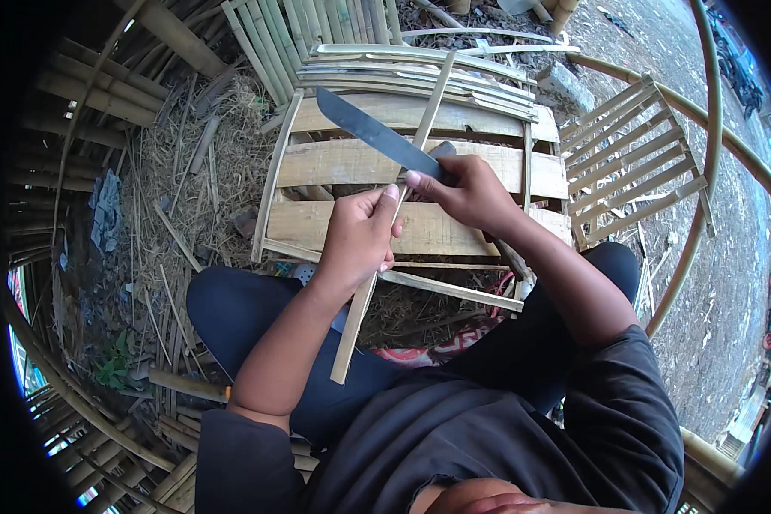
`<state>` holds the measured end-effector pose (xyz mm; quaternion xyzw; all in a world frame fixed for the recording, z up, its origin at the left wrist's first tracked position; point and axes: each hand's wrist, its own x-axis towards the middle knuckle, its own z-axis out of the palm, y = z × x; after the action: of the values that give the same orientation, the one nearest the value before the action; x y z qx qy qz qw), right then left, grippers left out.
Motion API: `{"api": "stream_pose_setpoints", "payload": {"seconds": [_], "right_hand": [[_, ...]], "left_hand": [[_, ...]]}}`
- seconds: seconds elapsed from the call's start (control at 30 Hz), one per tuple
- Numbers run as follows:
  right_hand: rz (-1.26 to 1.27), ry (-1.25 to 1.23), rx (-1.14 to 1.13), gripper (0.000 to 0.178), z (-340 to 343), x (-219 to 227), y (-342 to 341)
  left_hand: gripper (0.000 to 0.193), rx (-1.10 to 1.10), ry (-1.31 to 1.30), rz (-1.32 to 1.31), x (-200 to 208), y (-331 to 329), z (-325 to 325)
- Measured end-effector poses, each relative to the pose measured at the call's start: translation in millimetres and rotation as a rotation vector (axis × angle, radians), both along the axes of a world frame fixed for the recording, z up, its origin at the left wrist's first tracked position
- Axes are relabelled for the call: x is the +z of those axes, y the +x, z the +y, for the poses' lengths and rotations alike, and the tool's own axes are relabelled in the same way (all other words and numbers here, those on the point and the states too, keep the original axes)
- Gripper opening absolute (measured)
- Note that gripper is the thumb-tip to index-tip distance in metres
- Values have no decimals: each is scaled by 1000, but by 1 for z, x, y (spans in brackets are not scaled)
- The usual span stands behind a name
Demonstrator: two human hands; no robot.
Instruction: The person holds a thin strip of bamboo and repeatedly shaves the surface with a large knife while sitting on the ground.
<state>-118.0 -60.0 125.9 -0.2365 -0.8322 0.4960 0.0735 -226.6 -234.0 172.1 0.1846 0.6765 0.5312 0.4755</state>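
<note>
My left hand (361,230) is closed around a long flat bamboo strip (351,334). The strip slants from above my lap up past both hands to the far side of a low slatted wooden table. In my right hand (471,194) is a large knife (364,128) with a broad dark blade, its tip pointing to the far left. The blade's base crosses the strip just beyond my left fingers, and my right thumb presses close to the strip there. Most of the knife's handle is hidden by my right hand.
Several bamboo strips (420,73) lie along the far edge of the slatted table (343,163). A slatted bamboo panel (630,163) leans at the right beside a curved pole (711,111). Dry shavings (223,163) cover the ground at the left. Bamboo poles (94,94) stand behind them.
</note>
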Motion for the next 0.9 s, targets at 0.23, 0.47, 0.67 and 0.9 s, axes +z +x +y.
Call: {"api": "stream_pose_setpoints", "payload": {"seconds": [0.23,0.47,0.67,0.9], "right_hand": [[-86,-496,13,40,-7,32,-1],[19,-915,36,33,12,25,5],[59,266,-37,36,21,-9,0],[147,-157,-114,40,10,-7,-9]], "left_hand": [[40,73,-7,31,5,-6,-3],[40,346,88,24,-3,-50,-6],[40,340,137,-106,-3,-59,-19],[49,147,220,-566,-4,-40,-17]]}}
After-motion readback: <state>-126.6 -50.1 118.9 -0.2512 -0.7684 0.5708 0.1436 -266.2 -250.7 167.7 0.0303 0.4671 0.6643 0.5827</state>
